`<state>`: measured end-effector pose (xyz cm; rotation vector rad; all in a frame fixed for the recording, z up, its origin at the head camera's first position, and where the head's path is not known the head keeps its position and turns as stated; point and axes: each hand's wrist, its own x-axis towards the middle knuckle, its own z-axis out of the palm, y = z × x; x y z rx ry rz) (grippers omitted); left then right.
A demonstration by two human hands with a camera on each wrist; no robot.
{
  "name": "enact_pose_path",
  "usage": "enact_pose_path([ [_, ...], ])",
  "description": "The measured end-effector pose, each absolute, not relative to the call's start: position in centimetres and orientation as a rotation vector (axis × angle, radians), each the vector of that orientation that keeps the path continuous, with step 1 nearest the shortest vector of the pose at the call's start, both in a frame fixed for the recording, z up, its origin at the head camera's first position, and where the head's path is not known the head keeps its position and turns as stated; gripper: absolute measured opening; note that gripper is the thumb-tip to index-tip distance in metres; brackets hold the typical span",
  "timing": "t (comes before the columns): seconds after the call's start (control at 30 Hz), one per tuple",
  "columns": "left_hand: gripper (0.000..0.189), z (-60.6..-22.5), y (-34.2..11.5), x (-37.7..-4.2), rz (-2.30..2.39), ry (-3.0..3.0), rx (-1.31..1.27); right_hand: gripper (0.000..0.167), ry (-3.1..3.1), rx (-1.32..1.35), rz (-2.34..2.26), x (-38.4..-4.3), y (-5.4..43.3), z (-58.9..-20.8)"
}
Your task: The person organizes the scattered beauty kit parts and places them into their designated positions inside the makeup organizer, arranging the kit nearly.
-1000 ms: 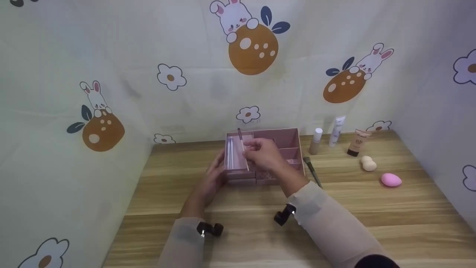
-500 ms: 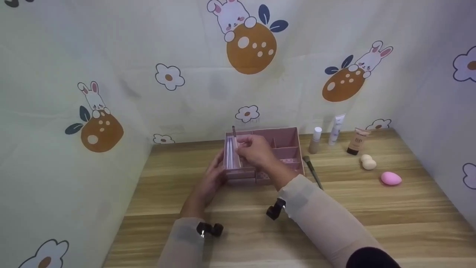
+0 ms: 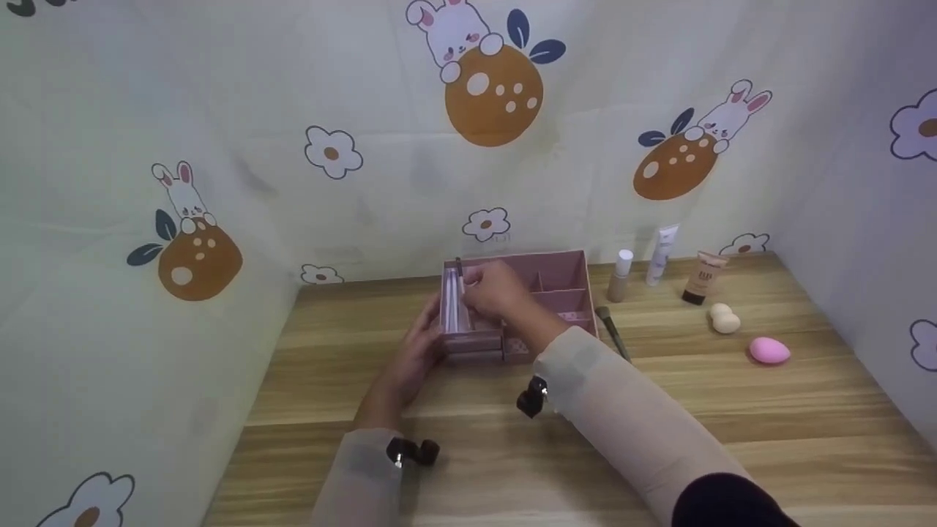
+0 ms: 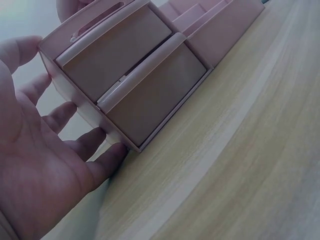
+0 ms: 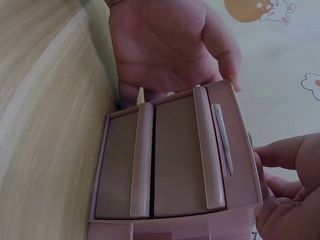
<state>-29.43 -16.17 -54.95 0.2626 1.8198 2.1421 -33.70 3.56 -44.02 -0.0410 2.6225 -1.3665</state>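
Note:
A pink makeup organizer (image 3: 564, 272) with two drawers (image 4: 145, 90) and open compartments stands at the back of the wooden table. My left hand (image 4: 45, 135) lies along its left side, fingers spread and fingertips against the wall, thumb at the top front corner. At the top left compartment my right hand (image 3: 499, 289) pinches a thin makeup brush (image 3: 459, 266), whose dark end shows above the fingers. Its lower part is hidden by the hand. Slim pale sticks (image 3: 452, 304) lie in the same compartment, left of the brush.
Right of the organizer lies a dark makeup brush (image 3: 613, 333). Beyond it stand a white-capped bottle (image 3: 620, 277), a white tube (image 3: 662, 256) and a BB cream tube (image 3: 704, 278). A beige sponge (image 3: 725, 319) and a pink sponge (image 3: 769, 350) lie farther right. Patterned cloth (image 3: 395, 197) hangs behind.
My right hand has moved left across the top compartment with the thin brush and lowered it, so less of the brush shows. The left hand has stayed at the organizer's side.

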Motion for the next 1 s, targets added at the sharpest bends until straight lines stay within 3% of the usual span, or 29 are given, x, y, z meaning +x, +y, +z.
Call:
enact_pose_path([
  [0.73,0.065,-55.01,-15.97,-29.60,2.157,1.807,0.272,0.024,2.614,-0.093,-1.192,-33.86,3.21,-43.77],
  [1.0,0.065,-54.86,-15.92,-29.55,2.155,1.819,0.283,0.028,2.620,-0.123,-1.198,-33.92,3.25,-43.83],
])
